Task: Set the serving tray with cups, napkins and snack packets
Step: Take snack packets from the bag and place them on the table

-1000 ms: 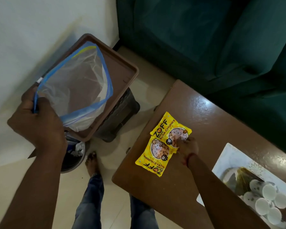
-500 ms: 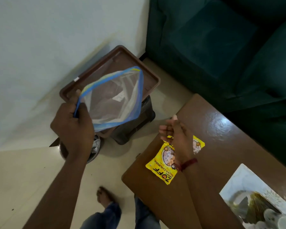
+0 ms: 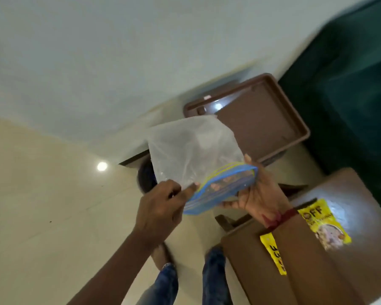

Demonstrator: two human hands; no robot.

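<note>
The brown rectangular serving tray [image 3: 264,128] sits level, rim upward. Two yellow snack packets [image 3: 326,225] lie flat, printed side up, near the corner of the brown table [image 3: 365,208]. The clear zip bag [image 3: 191,155], with a blue-and-yellow seal, is gripped at its mouth by the left hand [image 3: 161,208] and the right hand [image 3: 257,194].

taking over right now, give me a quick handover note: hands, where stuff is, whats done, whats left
Left hand: grips the clear zip bag at its blue zipper edge.
Right hand: holds the other end of the bag's mouth.
Things: two yellow snack packets lie on the brown table, partly hidden by the right forearm. The brown tray sits beyond the bag, nothing showing on its visible part. Cups and napkins are out of view.
Done: packets are out on the table; the bag looks empty.
Left: put the bag aside, then set packets, cups and napkins on the tray.
</note>
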